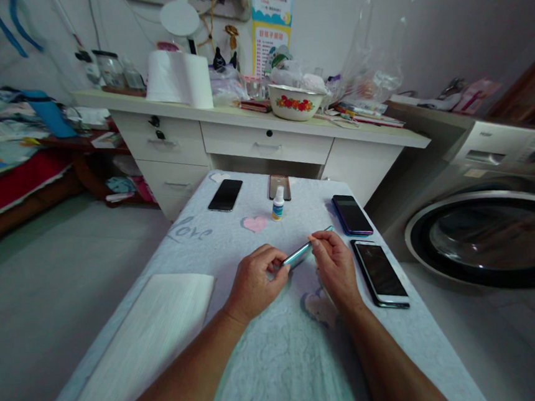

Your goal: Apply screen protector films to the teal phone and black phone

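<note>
A phone with a pale teal edge is held edge-on over the middle of the cloth-covered table. My left hand pinches its near left end between thumb and fingers. At the far right end, the fingers of my right hand are closed around it, with a small orange spot by the thumb tip that I cannot make out. Just beyond my hands stands a small white spray bottle with a blue and yellow label. Behind it lies a brownish phone or case.
A black phone lies at the far left of the table. Along the right edge are a dark purple-edged phone and a white-framed phone. A pale flat sheet lies left. Beyond are a white desk and washing machine.
</note>
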The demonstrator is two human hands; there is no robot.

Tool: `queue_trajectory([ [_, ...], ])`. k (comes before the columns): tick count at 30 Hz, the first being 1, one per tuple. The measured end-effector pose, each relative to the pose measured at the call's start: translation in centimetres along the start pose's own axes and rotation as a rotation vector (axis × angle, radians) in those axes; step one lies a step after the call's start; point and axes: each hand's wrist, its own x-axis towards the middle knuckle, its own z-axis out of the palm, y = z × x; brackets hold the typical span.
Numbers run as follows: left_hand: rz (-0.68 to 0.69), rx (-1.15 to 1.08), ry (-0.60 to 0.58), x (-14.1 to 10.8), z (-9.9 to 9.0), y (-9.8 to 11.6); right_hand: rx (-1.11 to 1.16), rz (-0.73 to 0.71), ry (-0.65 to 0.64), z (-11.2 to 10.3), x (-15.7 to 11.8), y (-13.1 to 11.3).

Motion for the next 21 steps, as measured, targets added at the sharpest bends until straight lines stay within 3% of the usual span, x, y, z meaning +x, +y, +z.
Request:
queue_trajectory([
  [12, 0.005, 0.002, 0.004, 0.01, 0.04, 0.15, 0.096, 0.088, 0.009, -0.03, 0.27, -0.28],
  [21, 0.011, 0.005, 0.009, 0.13, 0.0, 0.21, 0.069, 0.04, 0.027, -0.15, 0.49, 0.3],
])
